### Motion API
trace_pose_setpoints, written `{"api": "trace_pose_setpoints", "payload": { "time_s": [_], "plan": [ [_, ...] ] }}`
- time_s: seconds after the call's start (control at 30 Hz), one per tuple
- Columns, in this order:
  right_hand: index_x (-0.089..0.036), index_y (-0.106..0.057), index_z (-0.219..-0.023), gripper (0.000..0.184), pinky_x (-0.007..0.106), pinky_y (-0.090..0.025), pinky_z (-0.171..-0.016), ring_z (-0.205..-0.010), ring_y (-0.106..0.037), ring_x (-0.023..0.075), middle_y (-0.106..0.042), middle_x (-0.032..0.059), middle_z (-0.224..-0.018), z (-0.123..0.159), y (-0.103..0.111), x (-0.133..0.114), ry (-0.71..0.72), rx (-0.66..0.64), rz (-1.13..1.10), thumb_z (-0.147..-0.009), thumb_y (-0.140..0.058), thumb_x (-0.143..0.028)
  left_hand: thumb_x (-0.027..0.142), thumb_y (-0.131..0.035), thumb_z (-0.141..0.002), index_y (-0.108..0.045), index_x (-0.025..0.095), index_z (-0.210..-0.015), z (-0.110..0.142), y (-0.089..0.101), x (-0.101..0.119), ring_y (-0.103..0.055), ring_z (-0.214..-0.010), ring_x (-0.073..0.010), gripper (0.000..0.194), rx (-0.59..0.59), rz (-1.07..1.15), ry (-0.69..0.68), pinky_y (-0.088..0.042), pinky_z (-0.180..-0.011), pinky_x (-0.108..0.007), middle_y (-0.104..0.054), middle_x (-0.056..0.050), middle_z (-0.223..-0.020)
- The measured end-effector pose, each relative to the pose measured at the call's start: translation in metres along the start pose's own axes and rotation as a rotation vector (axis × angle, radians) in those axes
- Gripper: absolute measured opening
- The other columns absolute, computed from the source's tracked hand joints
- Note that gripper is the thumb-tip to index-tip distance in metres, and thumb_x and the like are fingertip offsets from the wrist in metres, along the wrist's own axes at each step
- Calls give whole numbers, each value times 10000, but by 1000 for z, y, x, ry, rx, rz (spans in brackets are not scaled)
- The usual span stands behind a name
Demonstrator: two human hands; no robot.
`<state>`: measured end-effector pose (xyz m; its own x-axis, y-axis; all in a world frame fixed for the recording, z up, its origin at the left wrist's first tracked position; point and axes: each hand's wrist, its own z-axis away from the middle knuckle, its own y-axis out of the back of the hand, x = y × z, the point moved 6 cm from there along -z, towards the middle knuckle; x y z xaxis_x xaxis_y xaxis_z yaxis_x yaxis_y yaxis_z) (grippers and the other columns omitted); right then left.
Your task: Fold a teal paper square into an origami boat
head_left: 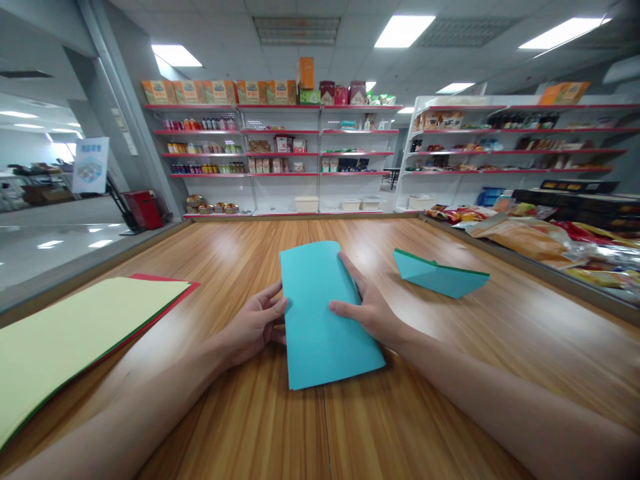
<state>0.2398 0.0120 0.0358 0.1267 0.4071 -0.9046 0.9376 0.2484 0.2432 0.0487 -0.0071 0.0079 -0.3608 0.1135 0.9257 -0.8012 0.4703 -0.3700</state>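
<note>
A folded sheet of light blue paper (pixel 320 333) is held upright-lengthwise between my two hands, tilted a little above the wooden table. My left hand (pixel 261 315) pinches its left edge, thumb at the edge and fingers partly behind. On the right edge, my right hand (pixel 367 303) grips with the thumb lying on the front face and the index finger along the side; its other fingers are hidden behind. To the right sits a folded paper boat (pixel 440 277), blue with a green rim, apart from both hands.
A stack of coloured paper (pixel 95 320), pale yellow on top with green and red beneath, lies at the left. Packaged snacks (pixel 530 243) fill a neighbouring surface beyond the table's right edge. Stocked shelves (pixel 280 133) stand behind the wooden table (pixel 240 253).
</note>
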Motion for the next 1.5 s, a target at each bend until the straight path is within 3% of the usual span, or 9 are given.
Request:
{"api": "trace_pose_setpoints", "payload": {
  "time_s": [0.17, 0.47, 0.63, 0.83, 1.5],
  "plan": [
    [-329, -63, -1476, 1021, 490, -340, -1066, -1280, -412, 282, -320, 60, -1492, -1, 0, -1, 23, 2, 21, -719, -746, -384, 230, -589, -893, -245, 382, -1435, 0, 1, 2, -639, -702, -171, 659, 36, -25, -31, -580, -540, -298, -612, -44, -923],
    [-337, -90, -1475, 989, 499, -310, -1083, -1334, -338, 287, -294, 47, -1504, 1, 1, -4, 58, 14, 68, -730, -739, -371, 255, -612, -875, -150, 391, -1462, 2, -1, 3, -630, -680, -179, 759, 47, -33, -47, -576, -518, -304, -614, -43, -890],
    [-338, -105, -1474, 967, 472, -279, -1106, -1365, -285, 275, -261, 32, -1520, 1, 2, -5, 111, 12, 100, -739, -731, -397, 240, -591, -886, -131, 405, -1461, 2, -2, 5, -642, -722, -192, 755, 48, -36, -52, -586, -521, -315, -624, -64, -963],
    [-326, -91, -1477, 973, 491, -273, -1103, -1347, -320, 282, -299, 50, -1503, 1, 1, -4, 112, 17, 112, -743, -725, -404, 240, -585, -888, -90, 415, -1462, 2, -3, 6, -649, -673, -194, 777, 65, 5, -54, -587, -479, -318, -618, -31, -846],
    [-325, -129, -1476, 936, 495, -216, -1129, -1369, -279, 273, -309, 40, -1499, 2, 1, -8, 136, 27, 125, -750, -718, -382, 234, -585, -891, -89, 421, -1460, 2, -3, 7, -635, -676, -182, 777, 31, 13, -75, -586, -500, -319, -603, -26, -840]
  ]
}}
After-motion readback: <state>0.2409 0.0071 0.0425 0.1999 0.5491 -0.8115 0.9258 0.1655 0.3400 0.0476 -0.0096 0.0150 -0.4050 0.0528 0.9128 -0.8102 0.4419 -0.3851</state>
